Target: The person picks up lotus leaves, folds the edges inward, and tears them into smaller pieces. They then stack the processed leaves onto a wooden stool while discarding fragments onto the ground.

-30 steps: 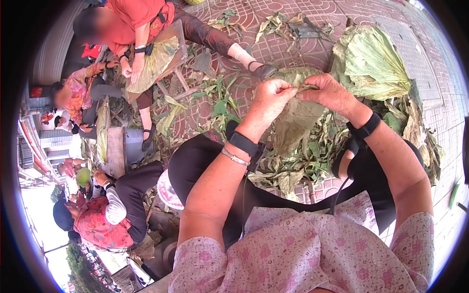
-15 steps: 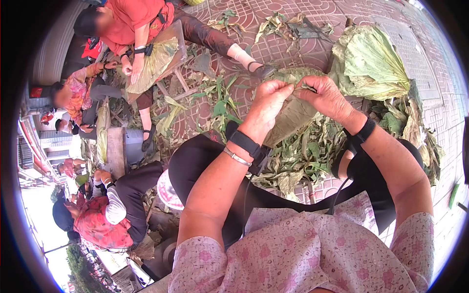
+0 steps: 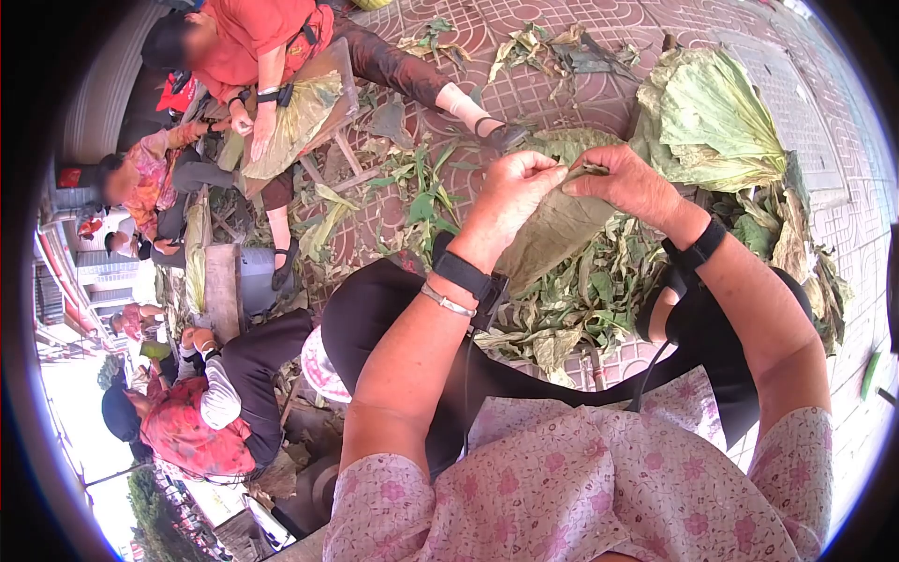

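A broad, dull green-brown leaf (image 3: 554, 236), which looks like a tobacco leaf, hangs between my two hands. My left hand (image 3: 513, 195) pinches its upper edge between thumb and fingers. Just to the right, my right hand (image 3: 629, 187) is closed on the same edge, thumb and forefinger pressed on a small folded bit. The fingertips of both hands are close together but apart. Beyond my right hand lies a stack of large pale green leaves (image 3: 704, 117). Below the hands, a heap of crumpled leaf scraps (image 3: 599, 290) covers the ground between my legs.
A person in a red shirt (image 3: 267, 42) works at upper left over a board (image 3: 345, 84) bearing leaves. Another person in red (image 3: 201, 431) sits at lower left, near a wooden block (image 3: 223, 290). Leaf scraps litter the red paving (image 3: 599, 37).
My left hand has turned and drawn slightly away from my right hand. The leaf below them hangs a little more spread out. Both hands still grip it.
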